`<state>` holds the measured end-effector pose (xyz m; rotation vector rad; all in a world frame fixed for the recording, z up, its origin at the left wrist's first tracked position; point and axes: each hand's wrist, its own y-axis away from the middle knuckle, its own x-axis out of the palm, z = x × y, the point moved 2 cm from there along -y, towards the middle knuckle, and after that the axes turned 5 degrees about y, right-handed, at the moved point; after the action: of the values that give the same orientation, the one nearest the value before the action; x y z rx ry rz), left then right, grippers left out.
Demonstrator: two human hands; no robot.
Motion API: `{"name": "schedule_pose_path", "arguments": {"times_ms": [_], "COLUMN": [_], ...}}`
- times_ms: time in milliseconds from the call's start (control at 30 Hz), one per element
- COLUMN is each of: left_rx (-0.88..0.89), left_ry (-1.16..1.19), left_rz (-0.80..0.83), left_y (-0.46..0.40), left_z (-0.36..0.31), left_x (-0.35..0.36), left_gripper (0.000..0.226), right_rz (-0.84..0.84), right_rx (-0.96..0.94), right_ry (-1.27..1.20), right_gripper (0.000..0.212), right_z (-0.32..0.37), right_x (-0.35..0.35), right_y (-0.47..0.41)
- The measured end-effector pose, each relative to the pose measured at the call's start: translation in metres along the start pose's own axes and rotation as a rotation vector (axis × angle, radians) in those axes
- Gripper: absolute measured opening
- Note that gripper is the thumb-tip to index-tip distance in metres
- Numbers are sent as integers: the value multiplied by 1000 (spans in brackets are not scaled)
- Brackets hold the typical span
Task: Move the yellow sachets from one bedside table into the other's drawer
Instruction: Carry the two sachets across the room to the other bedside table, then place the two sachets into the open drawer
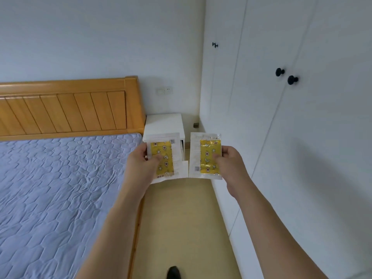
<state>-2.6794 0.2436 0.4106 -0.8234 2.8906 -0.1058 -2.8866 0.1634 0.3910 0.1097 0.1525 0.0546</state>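
Note:
I hold two flat sachets up in front of me, each clear-edged with a yellow printed panel. My left hand point(141, 164) pinches the left yellow sachet point(164, 158), thumb on its front. My right hand point(229, 164) pinches the right yellow sachet point(207, 156) the same way. Behind them, in the corner beside the bed, stands a white bedside table point(164, 123). The sachets hide most of its front, so I cannot tell how its drawer stands.
A bed with a blue quilted cover point(60, 188) and wooden headboard point(70, 109) fills the left. White wardrobe doors with black knobs point(292, 79) line the right. A narrow strip of tan floor point(181, 218) runs between them toward the bedside table.

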Motion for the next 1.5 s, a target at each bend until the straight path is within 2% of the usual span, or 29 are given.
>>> {"name": "schedule_pose_path", "arguments": {"times_ms": [167,367,567,867,1000,1200,1367,1500], "left_rx": [-22,-62,-151,-341,-465,-703,-806,-892], "left_ry": [27,16,-41,-136,-218,-269,-288,-268], "left_rz": [-33,-40,-10,-20,103,179,162,171], "left_y": [-138,-272,-383,-553,-618,-688,-731,-750], "left_z": [18,32,70,152,235,429,599,708], "left_x": [2,12,35,62,75,95,113,133], "left_gripper": [24,20,21,19,16,26,23,25], "right_rz": [35,-4,20,171,221,238,232,223], "right_rx": [0,-2,64,201,312,490,561,562], "right_ry": [40,90,99,242,380,535,599,709], "right_gripper": [16,16,16,14,13,22,32,46], "right_z": [24,48,38,-5,-65,-227,-377,-458], "right_x": [59,119,163,247,296,383,431,440], "right_y": [-115,-237,-347,-537,-610,-699,-757,-796]}}
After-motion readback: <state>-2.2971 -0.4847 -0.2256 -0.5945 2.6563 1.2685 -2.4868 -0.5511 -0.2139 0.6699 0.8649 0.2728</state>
